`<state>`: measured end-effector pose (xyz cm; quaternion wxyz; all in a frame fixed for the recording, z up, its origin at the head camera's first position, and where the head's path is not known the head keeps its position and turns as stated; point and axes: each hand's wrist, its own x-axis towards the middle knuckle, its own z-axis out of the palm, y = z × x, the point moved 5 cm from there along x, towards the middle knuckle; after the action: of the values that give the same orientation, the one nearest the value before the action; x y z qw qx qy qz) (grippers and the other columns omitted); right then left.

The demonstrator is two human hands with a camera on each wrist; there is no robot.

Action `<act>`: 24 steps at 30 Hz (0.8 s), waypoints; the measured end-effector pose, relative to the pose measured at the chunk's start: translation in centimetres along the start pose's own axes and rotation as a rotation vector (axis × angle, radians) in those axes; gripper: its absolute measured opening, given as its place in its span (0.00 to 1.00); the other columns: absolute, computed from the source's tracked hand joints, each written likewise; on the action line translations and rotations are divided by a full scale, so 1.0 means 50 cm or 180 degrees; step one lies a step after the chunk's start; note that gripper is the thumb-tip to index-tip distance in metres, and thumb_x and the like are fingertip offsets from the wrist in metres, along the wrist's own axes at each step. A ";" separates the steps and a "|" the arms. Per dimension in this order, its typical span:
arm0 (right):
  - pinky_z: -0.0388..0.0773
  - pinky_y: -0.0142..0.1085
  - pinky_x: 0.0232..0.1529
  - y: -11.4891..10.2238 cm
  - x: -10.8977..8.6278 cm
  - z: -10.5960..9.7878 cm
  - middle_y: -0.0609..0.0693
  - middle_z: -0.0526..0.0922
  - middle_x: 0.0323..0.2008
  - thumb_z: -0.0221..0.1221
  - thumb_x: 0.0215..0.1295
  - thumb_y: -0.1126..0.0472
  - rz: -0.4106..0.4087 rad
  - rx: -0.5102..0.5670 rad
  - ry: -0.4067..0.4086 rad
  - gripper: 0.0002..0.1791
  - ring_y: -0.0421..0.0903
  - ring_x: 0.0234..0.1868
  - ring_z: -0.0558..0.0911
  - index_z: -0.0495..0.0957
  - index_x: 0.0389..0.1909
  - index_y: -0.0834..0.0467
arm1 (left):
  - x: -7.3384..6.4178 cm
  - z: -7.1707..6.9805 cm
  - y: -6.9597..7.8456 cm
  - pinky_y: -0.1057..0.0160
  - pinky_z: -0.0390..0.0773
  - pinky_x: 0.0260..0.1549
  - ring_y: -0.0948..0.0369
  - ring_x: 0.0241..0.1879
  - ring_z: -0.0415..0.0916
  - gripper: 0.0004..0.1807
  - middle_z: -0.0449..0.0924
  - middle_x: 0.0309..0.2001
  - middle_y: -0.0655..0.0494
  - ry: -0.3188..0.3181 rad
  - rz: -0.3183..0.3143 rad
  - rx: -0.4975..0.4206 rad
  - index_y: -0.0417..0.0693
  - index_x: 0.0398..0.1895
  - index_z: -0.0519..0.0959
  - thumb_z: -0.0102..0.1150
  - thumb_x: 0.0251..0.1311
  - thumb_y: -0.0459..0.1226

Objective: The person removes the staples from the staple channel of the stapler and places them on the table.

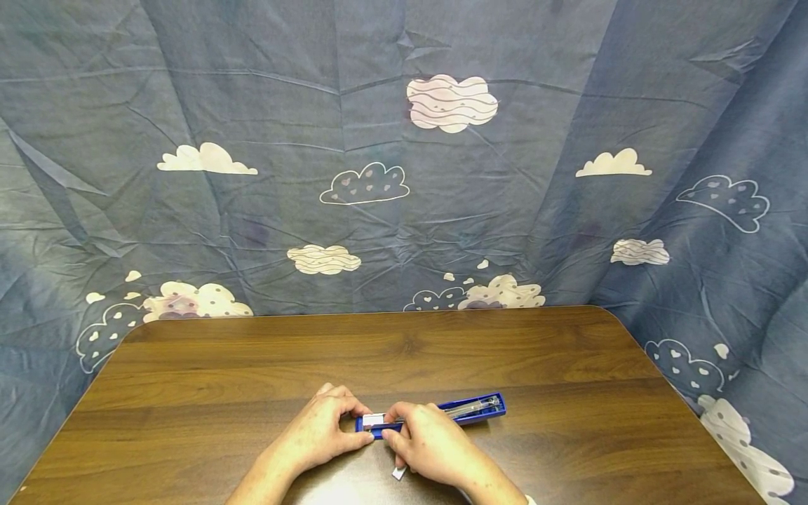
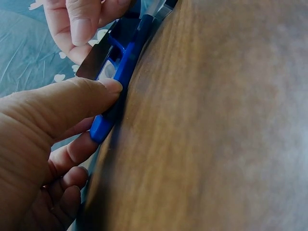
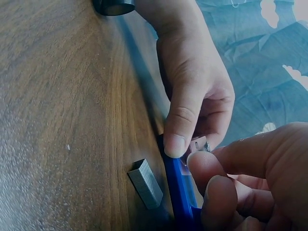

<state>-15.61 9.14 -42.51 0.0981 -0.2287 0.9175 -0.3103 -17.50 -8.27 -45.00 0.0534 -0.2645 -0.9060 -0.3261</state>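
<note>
An opened blue stapler [image 1: 475, 410] lies on the table, its metal magazine running along the inside. My left hand [image 1: 315, 429] grips one end of it; in the left wrist view the thumb presses on the blue edge [image 2: 129, 62] and fingers lie round the far side. My right hand [image 1: 435, 443] is over the stapler's middle, thumb and index finger pinching its metal part. That part shows between both hands as a small metal end [image 3: 198, 143] in the right wrist view. A strip of staples [image 3: 146, 185] lies on the table beside the stapler, just below my right fingers.
The brown wooden table [image 1: 252, 372] has rounded far corners. Behind it and to the sides hangs a blue curtain [image 1: 379, 231] with a cloud print. A dark band or device [image 3: 114, 6] sits at the left wrist.
</note>
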 end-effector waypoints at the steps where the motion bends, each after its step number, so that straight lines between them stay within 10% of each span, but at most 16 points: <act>1: 0.72 0.34 0.40 0.000 0.000 0.000 0.28 0.77 0.13 0.63 0.69 0.56 -0.0005 -0.0027 0.0005 0.06 0.29 0.13 0.71 0.81 0.43 0.52 | 0.000 0.000 0.000 0.69 0.73 0.37 0.68 0.38 0.69 0.12 0.78 0.33 0.71 -0.0001 -0.0002 -0.0006 0.58 0.35 0.87 0.79 0.47 0.46; 5: 0.73 0.37 0.45 0.000 0.000 0.001 0.28 0.77 0.13 0.63 0.70 0.55 -0.0012 -0.0043 0.0013 0.06 0.29 0.13 0.71 0.81 0.43 0.52 | 0.000 0.000 0.001 0.69 0.72 0.37 0.68 0.38 0.69 0.12 0.78 0.33 0.72 -0.0004 -0.0004 -0.0035 0.59 0.35 0.87 0.79 0.48 0.46; 12: 0.69 0.28 0.18 0.005 0.002 0.003 0.32 0.78 0.13 0.62 0.70 0.57 0.0043 0.0277 -0.0016 0.06 0.29 0.11 0.72 0.81 0.43 0.54 | 0.001 -0.002 0.003 0.69 0.72 0.37 0.68 0.37 0.69 0.12 0.79 0.34 0.71 0.0041 0.0078 -0.0020 0.59 0.35 0.87 0.79 0.48 0.47; 24: 0.68 0.28 0.17 0.003 0.004 0.001 0.33 0.78 0.13 0.63 0.70 0.57 -0.0001 0.0258 0.0081 0.04 0.28 0.12 0.70 0.81 0.41 0.53 | 0.001 0.000 0.002 0.69 0.72 0.37 0.68 0.37 0.68 0.12 0.79 0.33 0.71 0.0024 0.0059 0.0017 0.58 0.35 0.87 0.79 0.47 0.46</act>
<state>-15.80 9.13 -42.67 0.0954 -0.2208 0.9053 -0.3501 -17.51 -8.20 -44.92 0.0606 -0.2715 -0.9042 -0.3241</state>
